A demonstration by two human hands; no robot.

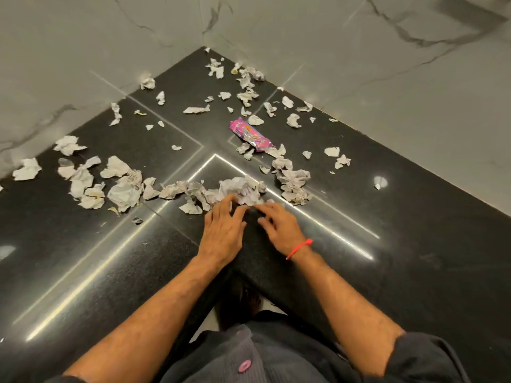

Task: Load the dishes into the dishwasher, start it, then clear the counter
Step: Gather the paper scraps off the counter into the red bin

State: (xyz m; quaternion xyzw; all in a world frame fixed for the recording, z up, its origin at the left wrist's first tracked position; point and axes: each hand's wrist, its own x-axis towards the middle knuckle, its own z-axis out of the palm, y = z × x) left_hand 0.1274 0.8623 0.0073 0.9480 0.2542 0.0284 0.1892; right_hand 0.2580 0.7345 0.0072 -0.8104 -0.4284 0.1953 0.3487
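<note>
- Now you're on counter clearing: left hand (221, 230) and right hand (276, 225) lie flat, fingers spread, gripping nothing, touching the crumpled paper pile (243, 189) at the black counter (414, 244) corner.
- Next: rake outlying scraps and pink wrapper (249, 132) inward.

The fingertips of the left hand (221, 230) and right hand (279, 225) are smeared by motion where they meet the paper heap (243, 189), so contact or grip cannot be told; the print on the pink wrapper (250, 134) is too small to read; the counter (414, 244) runs out of frame left, right and below; both sleeves are cut off at the bottom edge.
</note>
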